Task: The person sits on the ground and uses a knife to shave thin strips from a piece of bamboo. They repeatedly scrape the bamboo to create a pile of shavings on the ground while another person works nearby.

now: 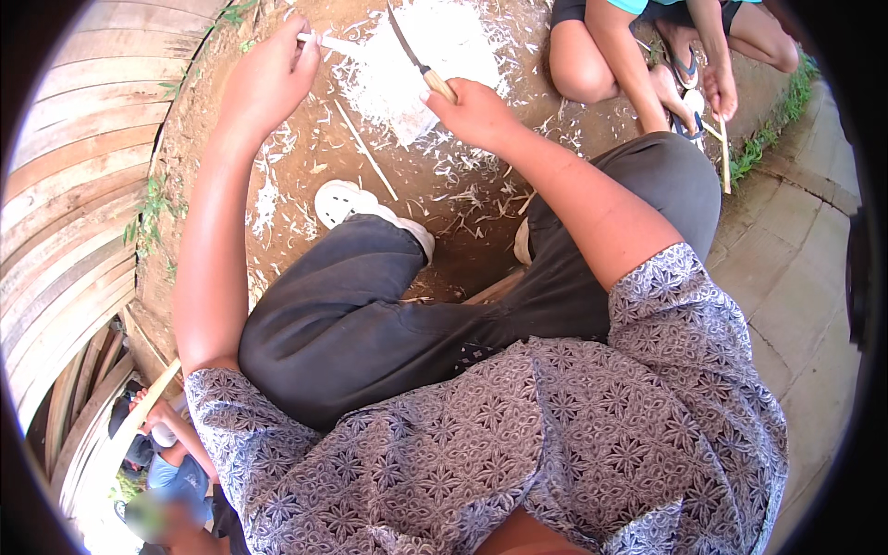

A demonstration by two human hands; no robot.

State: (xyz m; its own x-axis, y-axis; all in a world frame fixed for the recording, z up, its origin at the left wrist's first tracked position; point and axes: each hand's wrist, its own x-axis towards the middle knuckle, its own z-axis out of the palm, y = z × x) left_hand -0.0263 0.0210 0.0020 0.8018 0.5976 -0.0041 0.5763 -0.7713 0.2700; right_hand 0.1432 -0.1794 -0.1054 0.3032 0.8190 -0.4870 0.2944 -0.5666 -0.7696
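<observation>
My left hand (pixel 277 79) is closed on a thin pale stick (pixel 331 43), whose tip points right over a heap of white shavings (pixel 462 55). Wrapped round a knife's wooden handle is my right hand (pixel 472 113). The knife (pixel 404 35) has a narrow dark blade, slightly curved, slanting up and left over the heap. Blade and stick are apart. Overexposure washes out the middle of the heap.
Another thin stick (pixel 366 150) lies on the brown dirt near my white clog (pixel 344 202). At the upper right a person's hand (pixel 721 91) holds a pale strip (pixel 725 157). Wooden planks (pixel 83 166) line the left. Behind me, a long pale strip (pixel 139 421) slants near another person.
</observation>
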